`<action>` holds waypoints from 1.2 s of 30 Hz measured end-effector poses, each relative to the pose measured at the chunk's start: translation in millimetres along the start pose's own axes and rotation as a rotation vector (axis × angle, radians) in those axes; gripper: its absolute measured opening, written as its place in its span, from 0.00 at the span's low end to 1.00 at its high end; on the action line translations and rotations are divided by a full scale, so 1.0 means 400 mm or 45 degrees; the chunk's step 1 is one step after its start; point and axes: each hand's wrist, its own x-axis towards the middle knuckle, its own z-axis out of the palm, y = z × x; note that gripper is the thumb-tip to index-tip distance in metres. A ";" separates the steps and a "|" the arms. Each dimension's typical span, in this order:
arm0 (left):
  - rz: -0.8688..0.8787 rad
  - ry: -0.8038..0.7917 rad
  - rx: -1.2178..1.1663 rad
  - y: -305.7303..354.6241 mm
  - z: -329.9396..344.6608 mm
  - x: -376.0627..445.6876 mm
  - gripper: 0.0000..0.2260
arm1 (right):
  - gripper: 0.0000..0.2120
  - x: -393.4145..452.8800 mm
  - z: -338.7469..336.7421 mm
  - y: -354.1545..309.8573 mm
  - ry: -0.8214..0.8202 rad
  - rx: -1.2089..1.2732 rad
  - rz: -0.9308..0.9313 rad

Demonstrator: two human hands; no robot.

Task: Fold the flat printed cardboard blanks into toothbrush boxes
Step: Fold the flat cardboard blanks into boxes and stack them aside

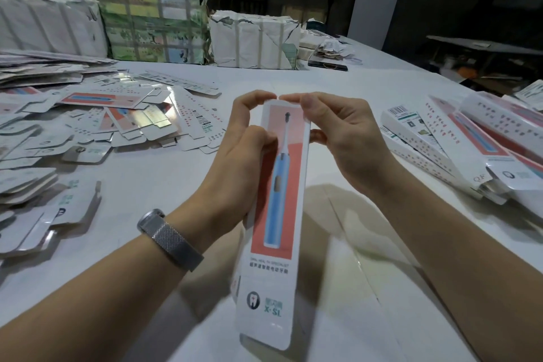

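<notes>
You hold the toothbrush box above the white table — your left hand and right hand both grip its far end, fingertips curled over the top flap — flat blanks lie left.

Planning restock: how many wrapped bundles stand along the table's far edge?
3: white bundle far left, green printed bundle middle, white bundle right. Others may be hidden.

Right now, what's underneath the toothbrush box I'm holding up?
Beneath the long white and coral printed toothbrush box, held by the left hand and right hand, lies the white table with its shadow. The patch directly behind the box is hidden.
</notes>
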 end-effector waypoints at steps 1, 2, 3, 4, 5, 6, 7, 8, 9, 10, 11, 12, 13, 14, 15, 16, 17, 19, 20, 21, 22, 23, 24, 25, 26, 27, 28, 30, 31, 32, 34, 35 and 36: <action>-0.005 0.012 0.012 0.000 0.002 0.002 0.13 | 0.11 0.000 0.003 0.003 0.030 -0.026 0.020; -0.002 0.030 0.027 0.000 0.006 0.006 0.14 | 0.10 0.000 0.006 0.007 0.078 -0.074 0.038; 0.004 0.050 0.030 -0.002 0.009 0.010 0.14 | 0.10 0.000 0.007 0.010 0.128 -0.153 0.044; 0.011 0.068 0.009 -0.004 0.012 0.014 0.15 | 0.12 0.001 0.008 0.013 0.165 -0.260 0.032; 0.021 0.080 -0.024 -0.007 0.013 0.018 0.15 | 0.15 0.001 0.008 0.015 0.178 -0.378 0.002; 0.032 0.087 -0.052 -0.009 0.013 0.021 0.14 | 0.18 0.001 0.006 0.014 0.169 -0.483 -0.029; 0.043 0.090 -0.077 -0.011 0.013 0.022 0.14 | 0.21 0.000 0.005 0.011 0.141 -0.565 -0.046; 0.056 0.085 -0.106 -0.012 0.013 0.022 0.14 | 0.24 -0.001 0.004 0.007 0.097 -0.622 -0.050; 0.064 0.075 -0.140 -0.012 0.012 0.022 0.13 | 0.26 -0.002 0.004 0.003 0.043 -0.659 -0.046; 0.054 0.067 -0.176 -0.012 0.010 0.022 0.12 | 0.28 -0.003 0.004 0.000 -0.012 -0.694 -0.031; 0.018 0.066 -0.214 -0.012 0.009 0.024 0.11 | 0.30 -0.003 0.003 -0.002 -0.064 -0.747 -0.013; -0.040 0.068 -0.259 -0.010 0.006 0.026 0.10 | 0.33 -0.003 0.000 -0.003 -0.105 -0.827 -0.003; -0.100 0.067 -0.288 -0.010 0.003 0.028 0.10 | 0.35 0.000 -0.007 -0.005 -0.134 -0.916 0.005; -0.141 0.060 -0.263 -0.013 -0.002 0.030 0.11 | 0.36 0.003 -0.017 -0.006 -0.144 -0.994 0.023; -0.153 0.041 -0.169 -0.016 -0.007 0.033 0.11 | 0.35 0.010 -0.032 -0.008 -0.135 -1.064 0.058; -0.143 0.021 -0.047 -0.017 -0.011 0.033 0.12 | 0.33 0.018 -0.048 -0.010 -0.112 -1.141 0.108; -0.122 0.015 0.059 -0.019 -0.014 0.032 0.13 | 0.32 0.027 -0.067 -0.011 -0.084 -1.232 0.173; -0.088 0.056 0.184 -0.023 -0.019 0.028 0.14 | 0.28 0.039 -0.109 -0.010 -0.037 -1.431 0.349; -0.077 0.079 0.233 -0.023 -0.022 0.026 0.13 | 0.26 0.040 -0.132 -0.008 -0.021 -1.523 0.440; -0.069 0.091 0.293 -0.022 -0.023 0.025 0.12 | 0.24 0.041 -0.159 -0.006 -0.005 -1.598 0.533; -0.064 0.094 0.367 -0.022 -0.027 0.023 0.11 | 0.21 0.039 -0.184 -0.003 0.008 -1.644 0.629; -0.052 0.095 0.460 -0.022 -0.033 0.023 0.11 | 0.18 0.038 -0.206 0.001 0.015 -1.663 0.724; -0.035 0.098 0.579 -0.023 -0.041 0.025 0.11 | 0.15 0.035 -0.224 0.007 0.021 -1.673 0.800; -0.019 0.100 0.721 -0.027 -0.052 0.027 0.12 | 0.13 0.033 -0.238 0.013 0.036 -1.700 0.838; -0.010 0.103 0.877 -0.033 -0.067 0.031 0.13 | 0.12 0.033 -0.248 0.021 0.068 -1.746 0.846; -0.010 0.103 1.036 -0.041 -0.086 0.037 0.14 | 0.12 0.035 -0.254 0.028 0.108 -1.796 0.837; -0.024 0.097 1.192 -0.051 -0.108 0.044 0.15 | 0.14 0.036 -0.257 0.035 0.141 -1.835 0.821; -0.119 0.063 1.466 -0.073 -0.152 0.059 0.18 | 0.17 0.038 -0.254 0.045 0.152 -1.852 0.776; -0.194 0.031 1.583 -0.082 -0.171 0.065 0.20 | 0.18 0.041 -0.251 0.048 0.147 -1.842 0.745; -0.265 -0.017 1.680 -0.091 -0.185 0.069 0.21 | 0.18 0.044 -0.246 0.052 0.147 -1.826 0.705; -0.382 -0.113 1.784 -0.101 -0.198 0.080 0.25 | 0.17 0.047 -0.227 0.055 0.152 -1.763 0.606; -0.428 -0.132 1.799 -0.102 -0.198 0.084 0.27 | 0.17 0.048 -0.213 0.056 0.141 -1.720 0.561; -0.453 -0.127 1.811 -0.099 -0.196 0.088 0.28 | 0.17 0.048 -0.200 0.058 0.120 -1.682 0.522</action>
